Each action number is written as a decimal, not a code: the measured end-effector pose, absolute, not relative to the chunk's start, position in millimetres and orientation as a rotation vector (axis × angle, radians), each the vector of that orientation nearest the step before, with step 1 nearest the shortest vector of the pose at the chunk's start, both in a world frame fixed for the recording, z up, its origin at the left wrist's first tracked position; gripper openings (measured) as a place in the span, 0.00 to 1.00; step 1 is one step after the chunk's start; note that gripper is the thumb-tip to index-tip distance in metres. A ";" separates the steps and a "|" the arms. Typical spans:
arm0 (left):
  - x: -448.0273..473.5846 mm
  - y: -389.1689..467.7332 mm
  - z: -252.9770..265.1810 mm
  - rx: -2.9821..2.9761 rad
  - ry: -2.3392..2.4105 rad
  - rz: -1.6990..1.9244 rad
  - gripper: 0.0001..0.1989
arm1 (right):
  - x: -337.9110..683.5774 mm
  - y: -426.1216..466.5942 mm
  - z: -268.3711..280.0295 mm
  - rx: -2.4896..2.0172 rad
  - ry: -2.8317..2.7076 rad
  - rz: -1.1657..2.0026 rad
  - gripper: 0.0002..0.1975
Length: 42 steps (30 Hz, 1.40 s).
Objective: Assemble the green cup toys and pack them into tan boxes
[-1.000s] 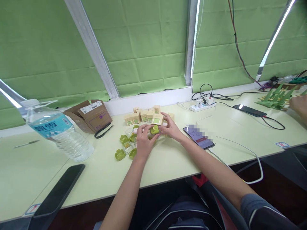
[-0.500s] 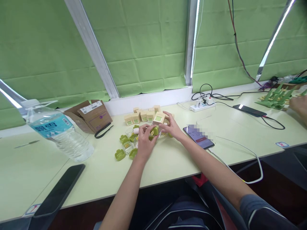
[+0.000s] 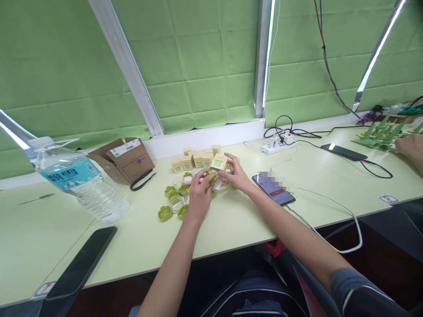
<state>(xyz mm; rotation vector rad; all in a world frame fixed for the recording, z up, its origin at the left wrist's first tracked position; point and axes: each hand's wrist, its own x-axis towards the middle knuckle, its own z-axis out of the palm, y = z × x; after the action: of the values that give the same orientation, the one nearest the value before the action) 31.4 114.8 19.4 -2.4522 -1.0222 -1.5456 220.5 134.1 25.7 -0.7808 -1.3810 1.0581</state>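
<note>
In the head view, the person's two forearms reach forward over the table from its near edge and converge, so that the hands meet close together above the pale surface. The left forearm slants up and to the right; the left hand has its back turned toward the camera, fingers bent, with thumb and fingertips closed on a small green piece. The right forearm comes in on a long diagonal from the lower right, its dark sleeve ending near the elbow. The right hand faces inward, its index finger arched along the far side of a small beige box and its thumb toward the near side, gripping it. The box is held tilted, its green-windowed face showing, just above the green piece. Beyond the hands stand more beige boxes; left of the left hand lie green flower-shaped dishes. The phone lies beside the right forearm.
</note>
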 end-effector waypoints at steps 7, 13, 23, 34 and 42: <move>36.1 112.6 18.8 -2.502 -1.072 -1.607 0.22 | 217.2 133.4 24.5 -0.763 -1.362 1.049 0.44; 33.5 117.0 15.8 -2.369 -1.143 -1.757 0.13 | 216.7 135.8 22.8 -0.780 -1.381 1.029 0.44; 32.8 109.2 24.0 -2.433 -1.206 -1.908 0.24 | 222.8 134.6 29.5 -0.861 -1.256 0.988 0.44; 32.6 119.5 26.1 -2.410 -1.084 -2.399 0.29 | 220.9 133.8 28.3 -0.834 -1.317 0.961 0.45; 33.2 112.9 27.4 -2.539 -1.058 -2.138 0.22 | 219.5 134.7 27.7 -0.840 -1.289 1.009 0.43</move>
<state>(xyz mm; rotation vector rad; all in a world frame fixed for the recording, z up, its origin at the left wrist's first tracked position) 33.2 112.9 27.4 -2.5395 -1.0579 -2.1377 219.5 134.7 27.7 -0.8403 -1.2895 1.0090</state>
